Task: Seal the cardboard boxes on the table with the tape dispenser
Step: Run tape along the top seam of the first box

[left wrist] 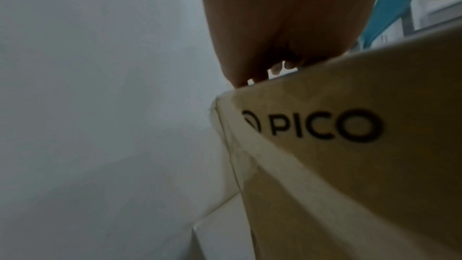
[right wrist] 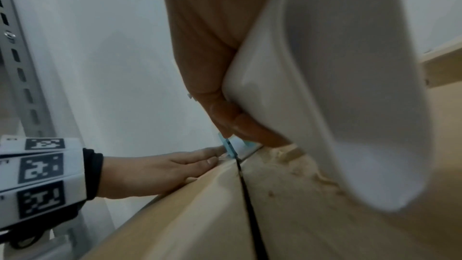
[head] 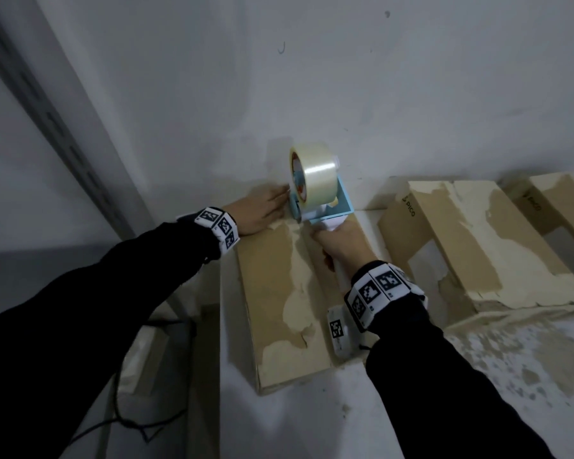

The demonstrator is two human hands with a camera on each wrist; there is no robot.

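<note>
The right hand (head: pixel 340 244) was closed around the white handle of the tape dispenser (head: pixel 315 190), which stood at the far end of the nearest cardboard box (head: pixel 279 293). Beside it, the left hand (head: pixel 259 210) lay flat with straight fingers, touching the dispenser's front.

The head view looks down and forward over both forearms at the cardboard box (head: pixel 279 293) by the wall; the left wrist view sits very near that box's printed side (left wrist: pixel 325 126); the right wrist view looks along the tape dispenser's handle (right wrist: pixel 337 86), sharing the left hand (right wrist: pixel 155 173).
</note>
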